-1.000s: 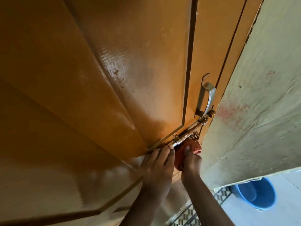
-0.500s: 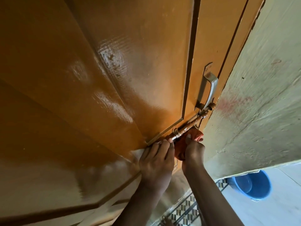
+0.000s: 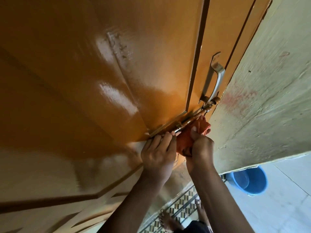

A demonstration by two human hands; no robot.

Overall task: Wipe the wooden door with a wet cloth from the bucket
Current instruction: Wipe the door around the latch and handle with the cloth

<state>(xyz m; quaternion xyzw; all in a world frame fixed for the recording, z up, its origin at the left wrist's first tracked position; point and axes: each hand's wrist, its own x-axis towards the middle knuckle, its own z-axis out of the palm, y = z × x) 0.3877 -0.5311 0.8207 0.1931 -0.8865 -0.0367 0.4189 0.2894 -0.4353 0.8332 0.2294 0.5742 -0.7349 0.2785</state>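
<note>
The orange-brown wooden door [image 3: 117,73] fills the left and middle of the head view, glossy with wet patches. My right hand [image 3: 201,148] is shut on an orange-red cloth [image 3: 185,138] and presses it against the door just under the brass sliding bolt [image 3: 190,121]. My left hand [image 3: 158,152] rests flat on the door beside it, fingertips touching the bolt's left end. A blue bucket [image 3: 252,180] stands on the floor at the lower right, partly hidden by the wall edge.
A metal pull handle [image 3: 213,79] sits above the bolt near the door's edge. A pale plastered wall [image 3: 269,98] with a reddish stain borders the door on the right. Patterned floor tiles [image 3: 181,209] and my bare feet [image 3: 168,221] show below.
Both hands and the cloth have slid up and right along the bolt toward the handle. The view has shifted, showing more of the floor and the bucket.
</note>
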